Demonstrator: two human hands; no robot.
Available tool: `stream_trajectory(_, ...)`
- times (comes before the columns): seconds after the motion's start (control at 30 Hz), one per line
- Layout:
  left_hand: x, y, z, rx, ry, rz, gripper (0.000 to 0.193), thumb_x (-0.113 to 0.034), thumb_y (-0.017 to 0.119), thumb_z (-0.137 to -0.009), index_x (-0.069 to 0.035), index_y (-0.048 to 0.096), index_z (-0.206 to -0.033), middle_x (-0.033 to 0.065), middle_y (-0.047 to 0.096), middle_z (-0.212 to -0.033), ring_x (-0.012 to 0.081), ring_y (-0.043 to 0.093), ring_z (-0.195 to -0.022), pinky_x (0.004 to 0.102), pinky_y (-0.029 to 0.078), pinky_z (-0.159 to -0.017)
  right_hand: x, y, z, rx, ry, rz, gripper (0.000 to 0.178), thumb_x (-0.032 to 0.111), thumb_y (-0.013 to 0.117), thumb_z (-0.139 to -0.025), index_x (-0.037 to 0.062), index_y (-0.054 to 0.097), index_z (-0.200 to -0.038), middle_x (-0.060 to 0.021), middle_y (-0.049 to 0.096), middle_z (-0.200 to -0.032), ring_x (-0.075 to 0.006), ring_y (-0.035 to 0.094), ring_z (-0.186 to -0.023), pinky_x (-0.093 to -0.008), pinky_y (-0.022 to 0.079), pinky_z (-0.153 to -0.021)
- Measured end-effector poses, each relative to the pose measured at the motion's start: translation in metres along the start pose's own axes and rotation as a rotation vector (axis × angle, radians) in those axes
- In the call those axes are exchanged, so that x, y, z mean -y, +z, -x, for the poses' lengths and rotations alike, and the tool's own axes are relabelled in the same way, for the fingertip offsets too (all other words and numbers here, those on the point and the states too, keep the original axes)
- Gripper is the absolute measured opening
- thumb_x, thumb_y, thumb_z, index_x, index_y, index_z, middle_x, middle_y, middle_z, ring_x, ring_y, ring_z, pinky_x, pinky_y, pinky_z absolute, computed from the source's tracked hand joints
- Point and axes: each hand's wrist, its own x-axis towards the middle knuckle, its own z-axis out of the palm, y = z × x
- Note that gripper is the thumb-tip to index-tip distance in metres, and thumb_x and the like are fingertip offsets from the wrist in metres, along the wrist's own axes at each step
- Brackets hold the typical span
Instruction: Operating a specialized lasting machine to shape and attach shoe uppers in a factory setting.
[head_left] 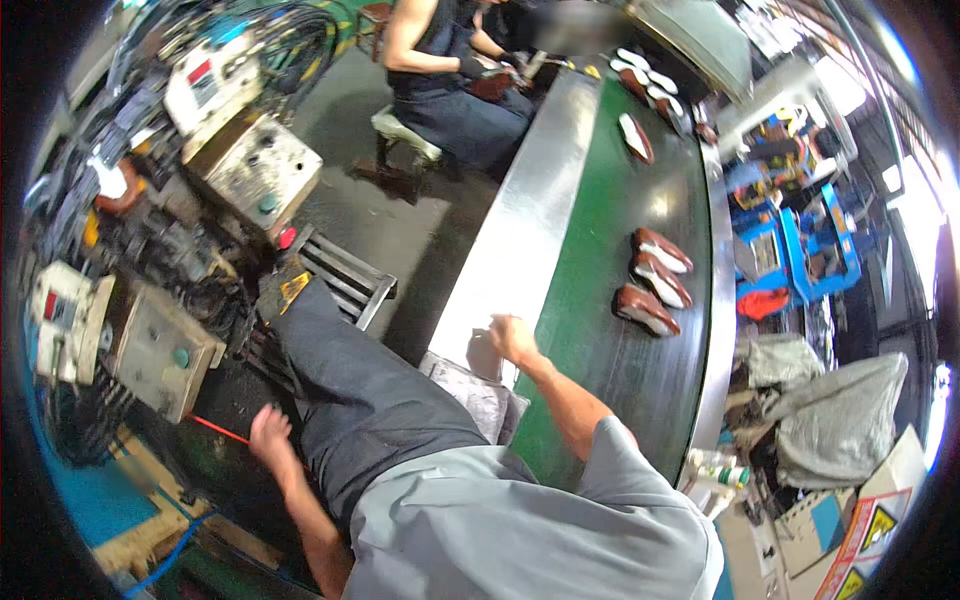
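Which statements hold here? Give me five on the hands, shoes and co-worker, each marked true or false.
The right hand is by the metal strip beside the green belt. True.
The left hand reaches over the belt. False: the left hand is near a red rod.
The shoes nearest the right hand form a group of three. True.
The co-worker is standing. False: the co-worker sits on a stool.
The co-worker wears a dark glove. True.

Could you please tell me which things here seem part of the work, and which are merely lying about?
Likely work things: brown shoes; green belt under them; metal ledge by right hand.

Seemingly lying about: grey sheeting; red bundle.
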Motion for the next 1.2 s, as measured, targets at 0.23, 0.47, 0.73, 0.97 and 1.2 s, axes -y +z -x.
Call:
stream_trajectory(0.23,-0.114,0.257,0.066,0.761,0.399,-0.247,0.03,0.004,0.052,-0.109,0.004,0.075,-0.129,0.0126,0.076,-0.109,0.0186,0.075,-0.094,0.0313,0.061,-0.084,-0.183,-0.126,0.071,-0.289,0.383,0.412,0.059,0.006,0.076,-0.084,0.0078,0.066,-0.143,-0.0238,0.07,-0.125,-0.0464,0.065,-0.117,-0.0556,0.055,-0.101)
stream_trajectory(0.47,-0.072,0.258,0.067,0.804,0.297,-0.464,0.027,0.007,0.054,-0.108,0.005,0.075,-0.125,0.013,0.075,-0.108,0.0186,0.075,-0.094,0.0318,0.061,-0.086,-0.333,-0.247,0.096,0.065,0.774,0.648,0.086,0.016,0.07,-0.094,0.037,0.039,-0.172,-0.0379,0.037,-0.168,-0.0561,0.043,-0.153,-0.0603,0.042,-0.124)
stream_trajectory(0.73,-0.045,0.246,0.055,0.743,0.218,-0.465,0.025,-0.001,0.055,-0.113,0.003,0.074,-0.128,0.0095,0.077,-0.107,0.0169,0.073,-0.092,0.0319,0.06,-0.084,-0.328,-0.228,0.048,0.254,0.716,0.576,0.092,0.062,0.076,-0.094,0.0359,0.036,-0.172,-0.0303,0.065,-0.14,-0.0499,0.063,-0.125,-0.0626,0.051,-0.105)
stream_trajectory(0.97,-0.049,0.286,0.075,0.858,0.031,-0.378,0.028,0.002,0.057,-0.109,0.004,0.073,-0.132,0.0131,0.077,-0.111,0.0192,0.076,-0.097,0.0318,0.061,-0.089,-0.258,-0.123,0.135,-0.176,0.892,-0.28,0.117,0.018,0.085,-0.091,0.0152,0.009,-0.18,-0.0259,0.059,-0.156,-0.0384,0.062,-0.139,-0.046,0.053,-0.112)
stream_trajectory(1.2,-0.082,0.303,0.08,1.106,0.155,-0.275,0.052,0.003,0.067,-0.103,-0.003,0.059,-0.155,0.0183,0.071,-0.13,0.0209,0.073,-0.111,0.0331,0.058,-0.096,-0.119,-0.075,0.134,-0.252,0.735,-1.054,0.097,0.006,0.079,-0.094,0.0084,0.025,-0.175,-0.0162,0.06,-0.151,-0.0284,0.064,-0.13,-0.0428,0.055,-0.108)
